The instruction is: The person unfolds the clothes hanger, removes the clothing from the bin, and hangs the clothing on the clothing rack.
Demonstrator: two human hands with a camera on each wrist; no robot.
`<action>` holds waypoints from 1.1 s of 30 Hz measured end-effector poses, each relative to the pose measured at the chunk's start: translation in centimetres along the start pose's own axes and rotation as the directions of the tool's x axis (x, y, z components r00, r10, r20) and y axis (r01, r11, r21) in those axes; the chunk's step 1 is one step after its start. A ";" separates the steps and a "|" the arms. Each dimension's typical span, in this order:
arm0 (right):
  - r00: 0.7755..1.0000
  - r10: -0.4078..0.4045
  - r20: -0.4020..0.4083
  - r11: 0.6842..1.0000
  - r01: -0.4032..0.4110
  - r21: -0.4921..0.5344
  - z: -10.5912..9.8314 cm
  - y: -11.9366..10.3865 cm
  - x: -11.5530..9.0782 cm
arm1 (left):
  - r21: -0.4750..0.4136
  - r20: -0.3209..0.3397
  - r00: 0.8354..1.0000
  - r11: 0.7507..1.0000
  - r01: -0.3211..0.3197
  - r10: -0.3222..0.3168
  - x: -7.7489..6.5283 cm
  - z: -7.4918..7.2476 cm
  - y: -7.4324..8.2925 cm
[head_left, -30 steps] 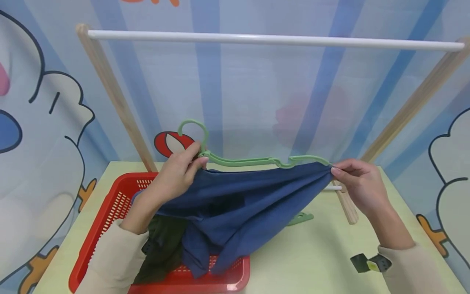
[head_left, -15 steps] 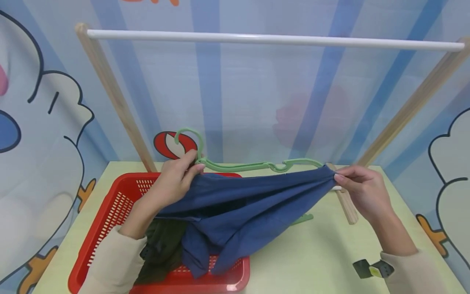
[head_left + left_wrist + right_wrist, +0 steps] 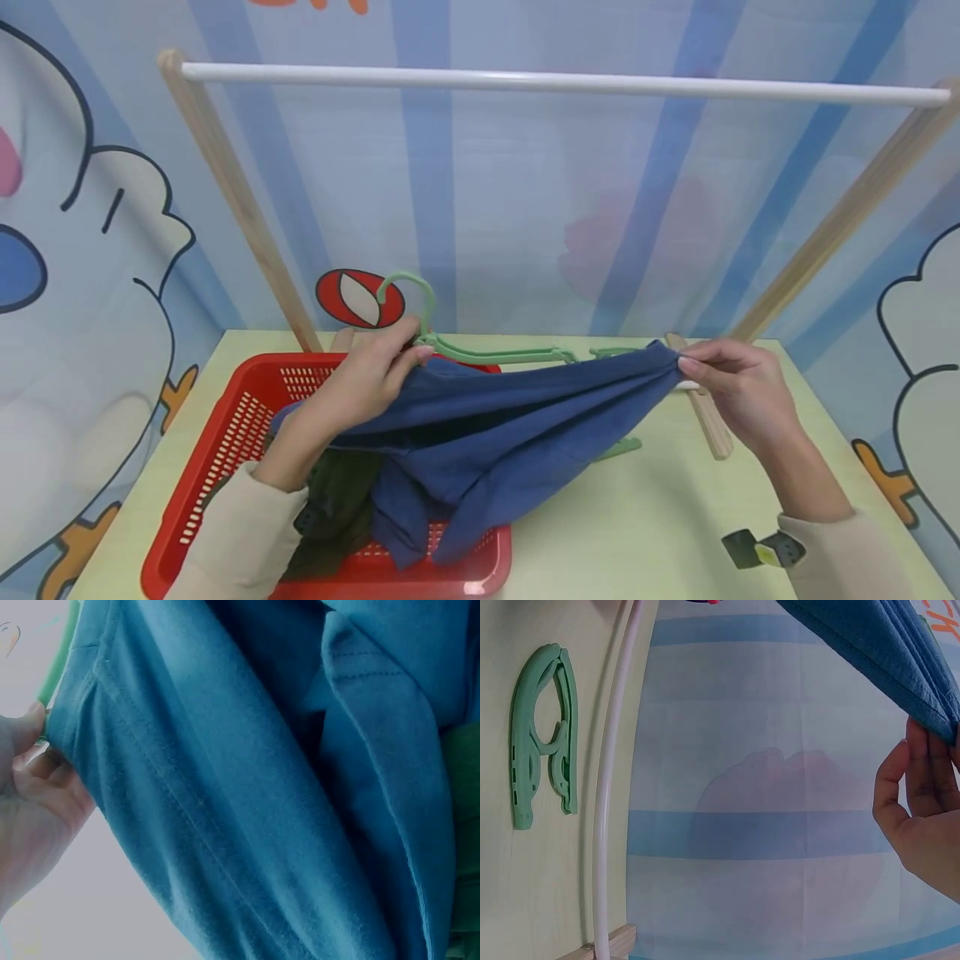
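Pinching the green hanger (image 3: 510,357) just by its hook with the left hand (image 3: 367,379), maybe catching some cloth there too, but not being able to tell for sure. Pinching the top right corner of the blue cloth (image 3: 517,450) with the right hand (image 3: 738,383). Holding the cloth up between both hands, letting its bottom droop over the near right part of the red basket (image 3: 442,587). Looking only partly done: lining up the hanger with the cloth's top edge and hiding its right tip at the corner, but not showing whether inside or just behind. Not seeing the hanger's left arm, so perhaps having that side left to fix. Not yet hooking the hanger on the white bar (image 3: 555,81) on the far side. Also leaving dark green clothes (image 3: 337,492) in the basket, and a spare green hanger (image 3: 544,742) lying on the table (image 3: 622,533), right of the basket.
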State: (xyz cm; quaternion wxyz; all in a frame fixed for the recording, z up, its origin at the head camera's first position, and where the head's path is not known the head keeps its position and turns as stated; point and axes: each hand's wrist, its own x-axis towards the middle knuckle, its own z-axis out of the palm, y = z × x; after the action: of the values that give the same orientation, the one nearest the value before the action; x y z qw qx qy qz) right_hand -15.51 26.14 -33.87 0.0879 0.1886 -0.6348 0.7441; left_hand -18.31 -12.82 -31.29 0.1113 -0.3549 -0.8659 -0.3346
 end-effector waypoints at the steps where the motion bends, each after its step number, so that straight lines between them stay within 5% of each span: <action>1: 1.000 0.010 0.003 1.000 -0.010 -0.019 0.1 0.0 0.0 | -0.008 0.006 1.000 1.000 0.001 -0.001 0.0 0.1 0.0; 10: 0.993 0.118 0.026 0.964 -0.108 -0.245 0.8 -0.1 0.0 | -0.048 0.040 0.999 0.999 0.024 -0.022 0.1 0.8 0.4; 18: 0.992 0.124 -0.003 0.837 -0.107 -0.536 1.5 0.0 0.4 | -0.047 0.037 0.999 0.998 0.037 -0.036 0.1 1.2 0.8; 33: 0.992 0.117 -0.038 0.777 -0.115 -0.619 4.6 -0.4 2.0 | -0.043 -0.004 1.000 0.999 0.011 -0.011 1.7 1.5 2.2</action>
State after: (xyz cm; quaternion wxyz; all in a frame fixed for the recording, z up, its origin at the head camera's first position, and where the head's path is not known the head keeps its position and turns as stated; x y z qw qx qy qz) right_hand -16.43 21.52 -32.19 0.0979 0.1109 -0.8544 0.4981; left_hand -17.96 -9.80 -30.59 0.1036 -0.3518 -0.8602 -0.3542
